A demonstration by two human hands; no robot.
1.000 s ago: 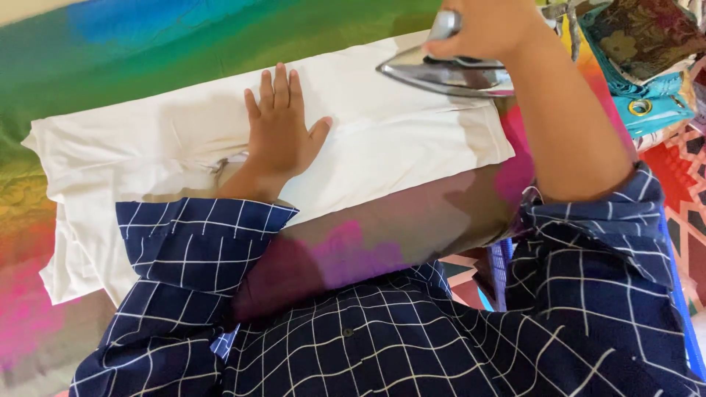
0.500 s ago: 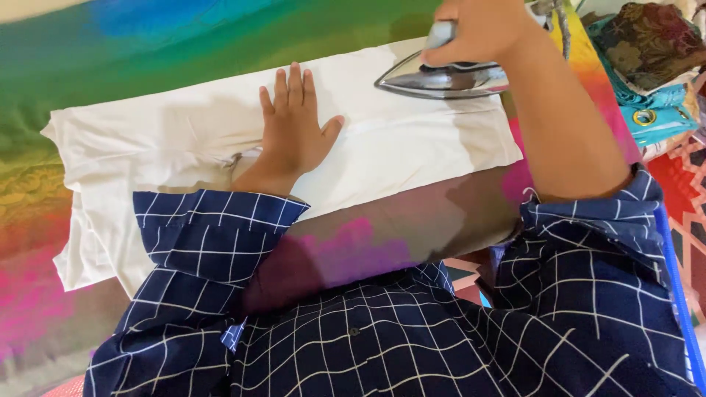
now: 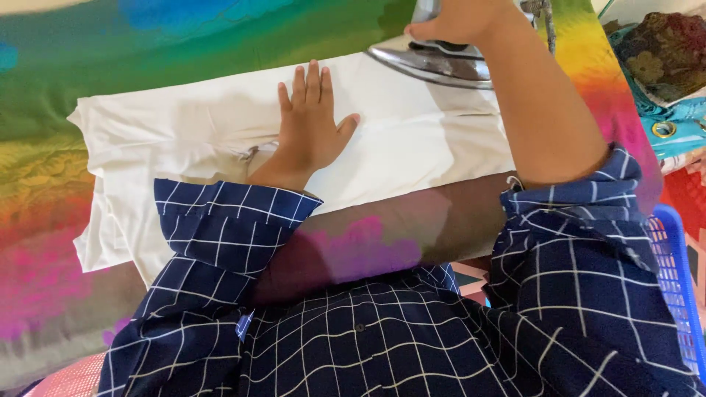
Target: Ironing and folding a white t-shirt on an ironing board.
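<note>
So the white garment (image 3: 412, 140) is spread flat on the rainbow-coloured cloth (image 3: 184, 44) that covers the ironing surface, and it's about mid-way through getting pressed as far as I can judge. The stretch near the right hem looks smooth and flat already, while the left end by the fold still shows soft wrinkles and a bunched bit just beside the wrist, so I'd say that side is what's left

Left hand (image 3: 312, 129) lies flat on the fabric, fingers spread wide and palm down, holding nothing, just pinning the garment. Right hand (image 3: 456, 18) is wrapped tight around the handle of the iron (image 3: 434, 62), which sits at the top edge of the garment with its shiny soleplate tilted a little, tip pointing left

Compared with a second ago: the iron has slid further up toward the far edge of the garment, and the right hand is now partly cut off by the top of the view. The left hand has kept its flat pose. The whole scene has shifted a bit right too. A blue basket (image 3: 673, 272) now shows at the right edge
</note>
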